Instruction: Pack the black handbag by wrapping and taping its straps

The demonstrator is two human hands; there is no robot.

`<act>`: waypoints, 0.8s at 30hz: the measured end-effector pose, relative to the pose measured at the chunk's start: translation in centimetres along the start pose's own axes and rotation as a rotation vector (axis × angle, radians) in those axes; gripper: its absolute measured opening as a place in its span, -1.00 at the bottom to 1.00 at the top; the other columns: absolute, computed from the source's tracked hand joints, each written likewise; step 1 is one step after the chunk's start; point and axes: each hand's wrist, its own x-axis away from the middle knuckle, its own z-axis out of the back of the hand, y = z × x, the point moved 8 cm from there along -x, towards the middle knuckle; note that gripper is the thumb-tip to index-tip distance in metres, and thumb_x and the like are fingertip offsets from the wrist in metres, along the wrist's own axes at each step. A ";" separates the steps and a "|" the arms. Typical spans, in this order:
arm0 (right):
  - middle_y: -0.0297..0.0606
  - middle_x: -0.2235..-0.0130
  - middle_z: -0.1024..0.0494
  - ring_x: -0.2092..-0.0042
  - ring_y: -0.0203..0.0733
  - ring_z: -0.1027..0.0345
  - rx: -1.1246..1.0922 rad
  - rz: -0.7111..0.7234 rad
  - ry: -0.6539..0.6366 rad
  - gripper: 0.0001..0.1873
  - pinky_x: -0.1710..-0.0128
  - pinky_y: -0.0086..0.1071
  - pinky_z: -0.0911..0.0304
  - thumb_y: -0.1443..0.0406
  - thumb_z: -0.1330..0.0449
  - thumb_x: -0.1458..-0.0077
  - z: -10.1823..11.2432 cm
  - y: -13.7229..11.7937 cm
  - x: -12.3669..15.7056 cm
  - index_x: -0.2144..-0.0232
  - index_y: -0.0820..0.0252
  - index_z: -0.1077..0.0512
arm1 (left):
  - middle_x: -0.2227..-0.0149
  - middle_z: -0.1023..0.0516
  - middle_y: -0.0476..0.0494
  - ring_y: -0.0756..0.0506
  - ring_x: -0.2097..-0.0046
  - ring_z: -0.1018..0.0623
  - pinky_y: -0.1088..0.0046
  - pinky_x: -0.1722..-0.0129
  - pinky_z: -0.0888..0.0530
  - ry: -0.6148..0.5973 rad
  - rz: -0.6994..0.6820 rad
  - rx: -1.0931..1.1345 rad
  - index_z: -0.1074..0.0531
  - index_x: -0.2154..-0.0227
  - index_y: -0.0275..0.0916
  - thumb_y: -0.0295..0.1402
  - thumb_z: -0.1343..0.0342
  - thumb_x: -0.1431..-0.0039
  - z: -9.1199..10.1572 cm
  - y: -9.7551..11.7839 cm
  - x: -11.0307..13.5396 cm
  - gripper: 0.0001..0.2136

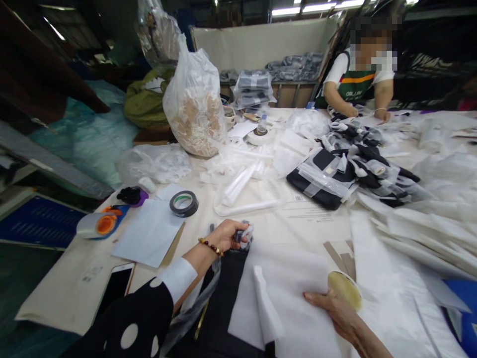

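My left hand [230, 235] is closed around a plastic-wrapped piece, apparently a strap or handle, at the top of a black bag [223, 283]. A bead bracelet [210, 245] circles that wrist. Over the right part of the bag lies a white foam sheet [290, 273], with a folded white strip [265, 303] on top. My right hand [337, 308] grips the sheet's right side, thumb on top; its other fingers are mostly hidden. Just beyond that hand is a roll of yellowish tape [345, 289]. Clear plastic [201, 303] runs along the bag's left side.
At left are a phone [115, 288], a tape dispenser [100, 223], grey paper [149, 231] and black tape [184, 203]. Wrapped black bags [324, 174] are piled ahead. White sheets [421, 228] stack at right. A full plastic bag [197, 104] stands behind. A co-worker [357, 84] works across the table.
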 end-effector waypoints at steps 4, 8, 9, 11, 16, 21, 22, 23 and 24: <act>-0.18 0.35 -0.58 0.31 -0.02 -0.44 0.024 0.023 -0.024 -0.54 0.24 -0.21 -0.31 0.28 -0.37 0.44 -0.1 -1.0 0.3 0.33 0.23 -0.45 | 0.62 -0.36 -0.03 0.06 0.65 -0.35 0.67 0.81 -0.13 -0.009 0.027 0.003 -0.33 0.48 -0.36 -0.45 0.00 -0.07 0.4 0.1 -0.3 -0.91; -0.20 0.39 -0.58 0.33 -0.05 -0.44 0.065 -0.044 -0.103 -0.64 0.26 -0.25 -0.31 0.32 -0.35 0.43 -0.9 -0.9 0.0 0.42 0.23 -0.48 | 0.64 -0.34 -0.02 0.06 0.68 -0.34 0.67 0.81 -0.14 -0.028 0.085 -0.013 -0.30 0.48 -0.35 -0.44 0.03 -0.10 0.1 0.4 -0.9 -0.90; -0.21 0.39 -0.59 0.34 -0.06 -0.44 0.075 -0.052 -0.128 -0.67 0.27 -0.27 -0.31 0.33 -0.34 0.42 -1.3 -1.0 -0.3 0.43 0.23 -0.48 | 0.64 -0.34 -0.01 0.07 0.68 -0.34 0.67 0.81 -0.14 -0.032 0.095 -0.023 -0.30 0.48 -0.34 -0.44 0.02 -0.10 -0.1 0.6 -1.0 -0.90; -0.22 0.37 -0.59 0.34 -0.09 -0.44 0.077 -0.052 -0.193 -0.68 0.28 -0.29 -0.31 0.35 -0.31 0.39 -2.5 -1.5 -0.8 0.41 0.22 -0.48 | 0.65 -0.33 0.00 0.07 0.68 -0.34 0.67 0.80 -0.14 -0.031 0.112 -0.053 -0.29 0.49 -0.34 -0.44 0.02 -0.10 -0.7 1.0 -1.2 -0.90; -0.18 0.44 -0.58 0.40 -0.07 -0.45 0.141 -0.075 -0.301 -0.70 0.35 -0.28 -0.33 0.38 -0.25 0.37 -5.9 -2.9 -1.7 0.41 0.31 -0.48 | 0.66 -0.34 -0.01 0.06 0.68 -0.35 0.66 0.81 -0.11 -0.045 0.147 -0.133 -0.27 0.53 -0.35 -0.48 0.02 -0.09 -2.1 1.4 -1.4 -0.88; -0.28 0.54 -0.55 0.49 -0.14 -0.42 0.232 -0.117 -0.155 -0.84 0.49 -0.37 -0.30 0.42 -0.17 0.34 -5.3 -3.7 -1.5 0.53 0.24 -0.45 | 0.66 -0.33 0.01 0.07 0.68 -0.34 0.67 0.80 -0.10 -0.039 0.142 -0.151 -0.27 0.52 -0.33 -0.47 0.03 -0.11 -1.6 1.2 -1.7 -0.88; -0.29 0.55 -0.54 0.51 -0.16 -0.41 0.231 -0.117 -0.139 -0.85 0.51 -0.38 -0.29 0.42 -0.16 0.33 -5.2 -3.7 -1.6 0.54 0.23 -0.45 | 0.66 -0.33 0.02 0.07 0.68 -0.34 0.67 0.79 -0.10 -0.039 0.142 -0.149 -0.27 0.52 -0.33 -0.47 0.03 -0.11 -1.5 1.1 -1.8 -0.88; -0.30 0.55 -0.54 0.51 -0.16 -0.40 0.227 -0.115 -0.139 -0.85 0.51 -0.39 -0.28 0.42 -0.15 0.33 -5.3 -3.6 -1.7 0.54 0.23 -0.44 | 0.66 -0.32 0.02 0.07 0.68 -0.34 0.67 0.79 -0.10 -0.040 0.141 -0.147 -0.27 0.52 -0.33 -0.47 0.03 -0.11 -1.4 1.0 -1.9 -0.89; -0.29 0.55 -0.54 0.52 -0.16 -0.40 0.220 -0.115 -0.151 -0.84 0.52 -0.39 -0.28 0.41 -0.15 0.33 -5.6 -3.4 -2.0 0.53 0.24 -0.45 | 0.67 -0.32 0.03 0.07 0.68 -0.34 0.66 0.79 -0.10 -0.043 0.140 -0.145 -0.27 0.52 -0.32 -0.47 0.03 -0.11 -1.3 1.0 -2.0 -0.89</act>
